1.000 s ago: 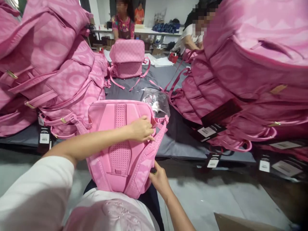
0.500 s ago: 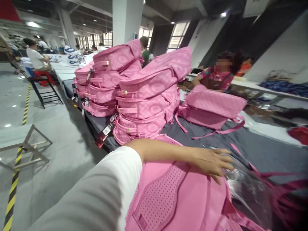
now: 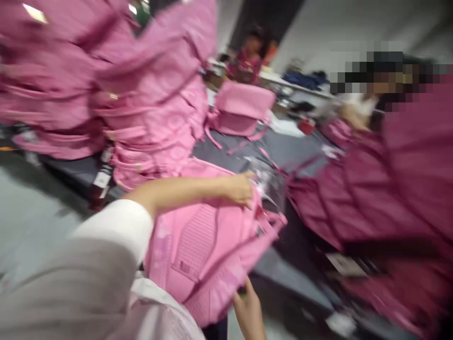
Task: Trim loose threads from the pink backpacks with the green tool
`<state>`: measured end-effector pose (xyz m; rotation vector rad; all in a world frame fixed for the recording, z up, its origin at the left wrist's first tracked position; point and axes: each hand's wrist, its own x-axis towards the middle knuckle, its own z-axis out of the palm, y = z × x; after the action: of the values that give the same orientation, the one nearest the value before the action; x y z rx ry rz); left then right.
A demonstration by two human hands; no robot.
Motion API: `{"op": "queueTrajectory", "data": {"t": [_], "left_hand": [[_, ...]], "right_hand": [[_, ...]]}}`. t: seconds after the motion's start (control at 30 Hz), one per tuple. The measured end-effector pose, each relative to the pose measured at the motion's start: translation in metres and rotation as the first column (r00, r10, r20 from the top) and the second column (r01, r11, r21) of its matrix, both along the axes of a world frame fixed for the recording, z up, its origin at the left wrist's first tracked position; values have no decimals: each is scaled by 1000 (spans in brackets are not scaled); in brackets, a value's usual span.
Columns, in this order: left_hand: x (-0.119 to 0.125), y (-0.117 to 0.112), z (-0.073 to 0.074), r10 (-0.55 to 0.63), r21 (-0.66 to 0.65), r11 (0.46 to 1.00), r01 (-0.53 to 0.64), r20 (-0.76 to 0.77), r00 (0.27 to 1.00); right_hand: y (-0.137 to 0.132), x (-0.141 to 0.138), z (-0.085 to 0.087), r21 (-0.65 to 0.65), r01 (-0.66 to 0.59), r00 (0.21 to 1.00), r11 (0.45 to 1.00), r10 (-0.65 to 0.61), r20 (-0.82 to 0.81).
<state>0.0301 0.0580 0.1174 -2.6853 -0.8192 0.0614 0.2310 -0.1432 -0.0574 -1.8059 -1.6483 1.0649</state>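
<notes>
A pink backpack (image 3: 226, 222) lies back panel up in front of me, its dotted mesh pad (image 3: 198, 231) showing. My left hand (image 3: 241, 190) reaches across to its far right edge, fingers curled down on the fabric there and blurred by motion. At the near side, my right hand (image 3: 249, 307) grips the wide shoulder strap (image 3: 226, 278) by its edge, with the fingers partly hidden behind it. The strap is lifted off the panel. Clear plastic wrap (image 3: 267, 182) lies just beyond my left hand.
Tall stacks of pink backpacks (image 3: 152, 99) stand at the left with hanging tags (image 3: 101, 182). A single pink backpack (image 3: 242, 108) sits farther back. Darker pink backpacks (image 3: 399, 189) are piled at the right. Co-workers are behind the dark-covered table (image 3: 283, 264).
The view has swung right. My left hand has gone from spread fingers to curled at the backpack's edge. My right hand has come into view, holding the shoulder strap.
</notes>
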Motion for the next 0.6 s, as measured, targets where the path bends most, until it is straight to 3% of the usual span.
{"op": "queueTrajectory", "data": {"t": [0.07,0.13,0.23,0.3,0.37,0.43,0.47,0.53,0.6], "left_hand": [[1,16,-15,-103,-43,993,106,61,993],[4,22,-35,-163,-71,982,175,144,976],[10,14,-56,-174,-126,971,203,210,962],[16,5,-63,-163,-167,967,194,186,969],[22,-1,-67,-143,-199,964,174,160,977],[25,-4,-71,-124,-218,963,158,164,979],[26,-5,-73,-117,-225,962,155,173,978],[26,-6,-75,-110,-239,959,156,193,975],[28,-9,-74,-103,-248,957,152,199,975]], "right_hand": [[-11,14,11,-9,53,998,999,-53,-32],[-8,28,30,-4,185,982,983,-185,-33],[5,45,72,129,444,887,887,-414,-206],[18,44,101,226,507,816,832,-379,-436],[37,32,120,237,448,801,862,-270,-534],[61,13,123,198,434,744,879,-226,-628],[73,3,120,190,469,694,863,-226,-684],[93,-16,103,224,576,588,786,-207,-782],[103,-27,82,292,633,568,717,-174,-805]]}}
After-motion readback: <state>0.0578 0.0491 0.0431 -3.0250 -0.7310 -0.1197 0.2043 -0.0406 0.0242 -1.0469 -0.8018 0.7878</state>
